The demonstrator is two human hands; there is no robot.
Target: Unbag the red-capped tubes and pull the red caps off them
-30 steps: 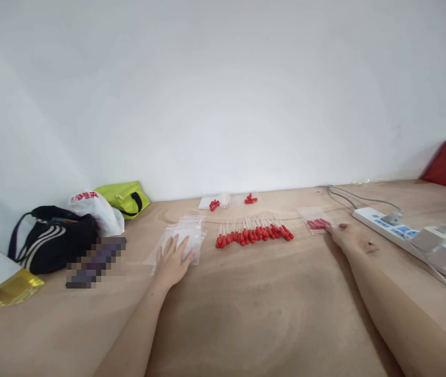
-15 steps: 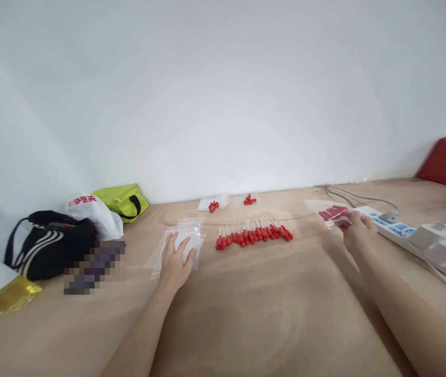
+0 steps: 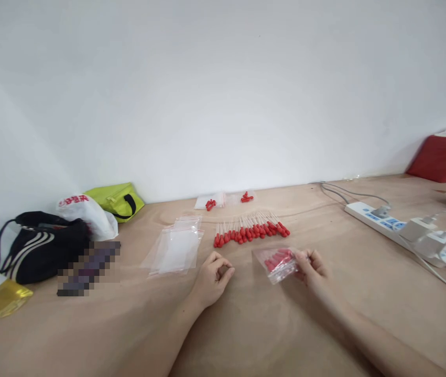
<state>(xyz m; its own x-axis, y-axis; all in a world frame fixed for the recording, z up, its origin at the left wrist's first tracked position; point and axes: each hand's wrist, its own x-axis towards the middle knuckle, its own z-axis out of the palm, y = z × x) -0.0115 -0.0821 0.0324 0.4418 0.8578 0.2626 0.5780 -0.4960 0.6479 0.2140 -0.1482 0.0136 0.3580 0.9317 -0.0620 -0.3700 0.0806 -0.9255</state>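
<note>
In my right hand (image 3: 314, 269) is a small clear zip bag (image 3: 274, 263) with several red-tipped pieces inside, pinched at its right edge above the table. My left hand (image 3: 214, 277) holds nothing; its fingers are loosely curled, with a gap between thumb and forefinger. Just beyond both hands lies a row of cotton swabs (image 3: 252, 230) with red tips towards me and pale sticks pointing away. Left of the row, flat clear zip bags (image 3: 177, 248) overlap in a stack.
Near the wall lie two clear bags with red pieces (image 3: 210, 204), (image 3: 247, 197). A power strip (image 3: 380, 222) with plugs and cables is on the right, a red box (image 3: 443, 159) beyond. Black bag (image 3: 52, 251), white plastic bag (image 3: 89, 214) and lime pouch (image 3: 118, 201) stand left.
My right hand has brought the filled zip bag leftward and nearer, away from the power strip. My left hand has left the stack of flat bags, moved right, and curled its fingers.
</note>
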